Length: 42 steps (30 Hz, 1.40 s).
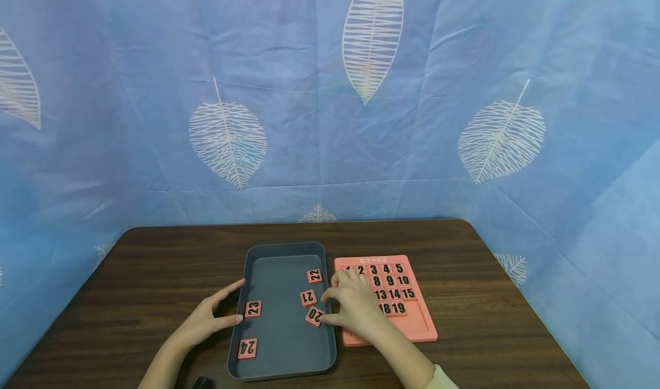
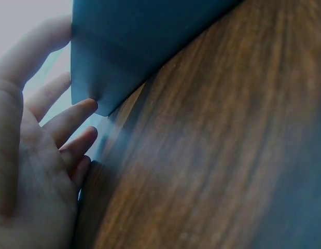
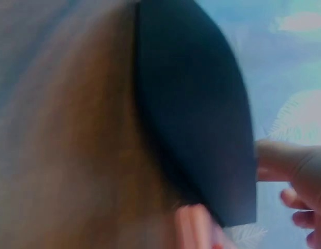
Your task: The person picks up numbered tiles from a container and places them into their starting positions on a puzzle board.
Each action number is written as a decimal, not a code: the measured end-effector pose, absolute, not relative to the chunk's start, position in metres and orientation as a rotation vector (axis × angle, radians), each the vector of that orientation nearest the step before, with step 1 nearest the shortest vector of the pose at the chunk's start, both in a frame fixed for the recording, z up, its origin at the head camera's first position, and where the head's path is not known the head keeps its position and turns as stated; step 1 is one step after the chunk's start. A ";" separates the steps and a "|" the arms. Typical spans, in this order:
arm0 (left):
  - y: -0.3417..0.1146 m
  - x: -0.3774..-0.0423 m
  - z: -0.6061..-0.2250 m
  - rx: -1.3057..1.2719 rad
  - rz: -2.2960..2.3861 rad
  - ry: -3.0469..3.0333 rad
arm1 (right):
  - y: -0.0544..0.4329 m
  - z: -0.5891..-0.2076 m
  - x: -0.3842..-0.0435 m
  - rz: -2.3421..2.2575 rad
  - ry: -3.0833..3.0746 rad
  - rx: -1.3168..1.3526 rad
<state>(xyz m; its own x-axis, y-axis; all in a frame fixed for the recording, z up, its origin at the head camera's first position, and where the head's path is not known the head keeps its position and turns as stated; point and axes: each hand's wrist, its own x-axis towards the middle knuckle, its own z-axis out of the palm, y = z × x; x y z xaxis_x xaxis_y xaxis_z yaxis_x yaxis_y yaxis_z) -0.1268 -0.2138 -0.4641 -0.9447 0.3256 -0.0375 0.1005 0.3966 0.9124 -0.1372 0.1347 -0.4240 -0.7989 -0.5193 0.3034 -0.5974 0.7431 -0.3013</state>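
Note:
A dark grey tray holds number tiles 20, 21, 22, 23 and 24. My left hand touches the tray's left side with thumb and fingers spread; the left wrist view shows its fingertips against the tray wall. Over the tray's right rim reaches my right hand, thumb tip right at tile 20, index finger apart from the thumb. Below that hand lies a pink number board, partly hidden, with tiles in rows up to 19.
The dark wooden table runs back to a blue curtain printed with white leaves. A small black object shows at the near edge, left of the tray. The board lies close beside the tray's right wall.

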 end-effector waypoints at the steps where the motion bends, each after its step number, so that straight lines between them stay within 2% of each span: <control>1: -0.214 -0.127 -0.464 0.378 1.572 2.443 | 0.133 -0.423 -0.139 0.542 -2.766 0.924; 9: -0.215 -0.125 -0.469 0.354 1.569 2.421 | 0.117 -0.414 -0.152 0.250 -2.891 1.162; 17: -0.213 -0.126 -0.469 0.354 1.570 2.419 | 0.106 -0.416 -0.155 0.038 -2.878 1.178; 26: -0.214 -0.125 -0.467 0.364 1.569 2.431 | 0.109 -0.421 -0.158 0.172 -2.824 1.133; 42: -0.213 -0.126 -0.465 0.378 1.573 2.443 | 0.135 -0.415 -0.141 0.540 -2.700 0.849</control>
<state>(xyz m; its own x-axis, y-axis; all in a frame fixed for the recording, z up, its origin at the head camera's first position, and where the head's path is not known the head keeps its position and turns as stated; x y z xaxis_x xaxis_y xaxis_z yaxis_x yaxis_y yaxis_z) -0.1262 -0.2127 -0.4646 -0.9448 0.3255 -0.0377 0.1004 0.3972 0.9122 -0.1411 0.1355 -0.4152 -0.7954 -0.4947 0.3501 -0.5913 0.7601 -0.2694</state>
